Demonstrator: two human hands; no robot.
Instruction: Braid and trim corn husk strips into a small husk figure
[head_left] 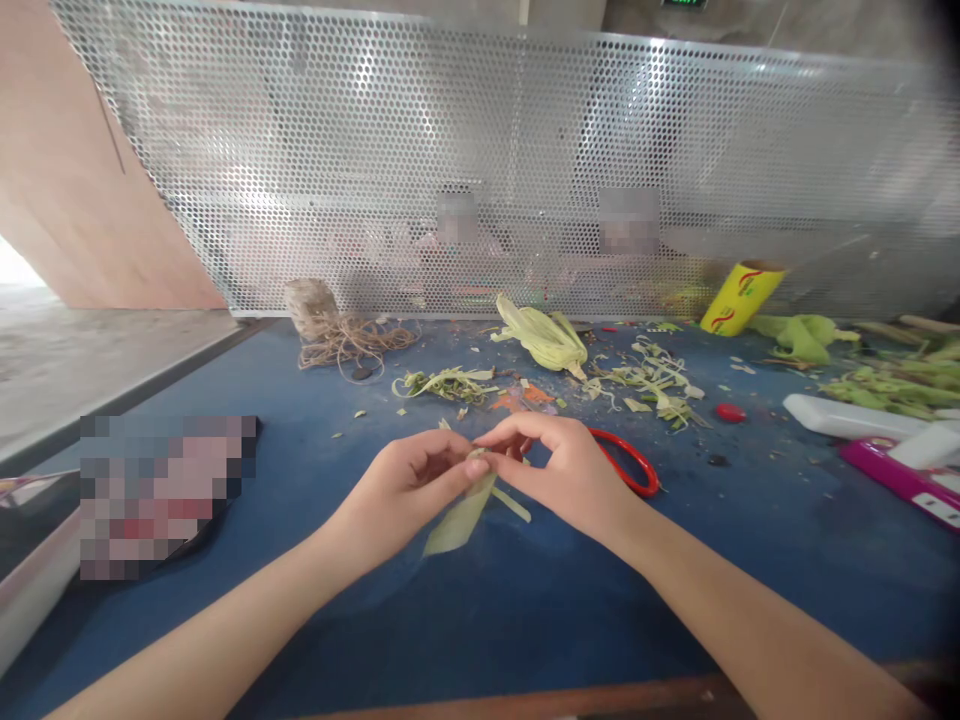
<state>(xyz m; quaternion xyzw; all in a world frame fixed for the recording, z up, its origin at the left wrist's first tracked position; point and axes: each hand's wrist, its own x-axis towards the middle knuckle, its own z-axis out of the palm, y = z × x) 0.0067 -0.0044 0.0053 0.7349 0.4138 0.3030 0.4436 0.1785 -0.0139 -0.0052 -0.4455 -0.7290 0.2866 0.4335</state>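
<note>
Above the blue tabletop, my left hand [420,475] pinches a pale green strip of corn husk [461,520], its wide end hanging down toward me. My right hand [559,465] is closed on the same strip, with thumb and fingertips meeting those of the left. A narrower tail of husk [514,505] sticks out below the right fingers. What lies right between the fingertips is hidden. Red-handled scissors [637,465], mostly covered, lie beside my right hand. Farther back rests a bundle of corn husk [544,335], with shredded husk scraps [450,383] in front of it.
Tangled twine [349,340] lies at the back left. A blurred-out flat object [169,495] is at left. To the right are a leaning yellow tube [742,298], green husks [892,385], a white tool [840,415] and a purple power strip [900,480]. A perforated metal screen [375,150] closes the back.
</note>
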